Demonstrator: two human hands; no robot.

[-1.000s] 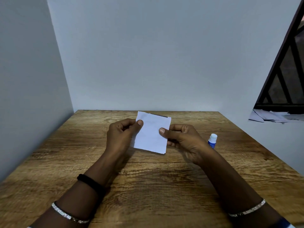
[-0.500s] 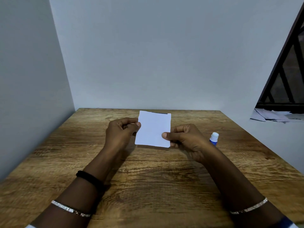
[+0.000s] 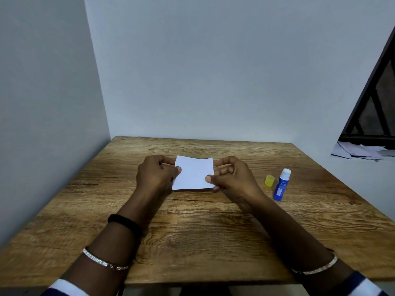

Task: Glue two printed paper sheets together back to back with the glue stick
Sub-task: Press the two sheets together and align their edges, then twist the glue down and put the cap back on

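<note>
A small white paper sheet (image 3: 194, 174), blank side up, is held between both hands just above the wooden table (image 3: 192, 231). My left hand (image 3: 157, 174) pinches its left edge. My right hand (image 3: 233, 178) pinches its lower right corner with thumb on top. A thin dark line shows along the sheet's far edge. I cannot tell whether it is one sheet or two pressed together. The blue glue stick (image 3: 281, 184) stands upright and uncapped to the right of my right hand, its yellow cap (image 3: 269, 180) beside it on the left.
Grey walls close in the table at the back and left. A dark window frame (image 3: 372, 112) sits at the upper right, with loose papers (image 3: 361, 151) on the ledge below it.
The sheet has dropped lower and flatter toward the table. My right hand slid toward its lower right corner. The view tilted, so the glue stick and its cap now show fully.
</note>
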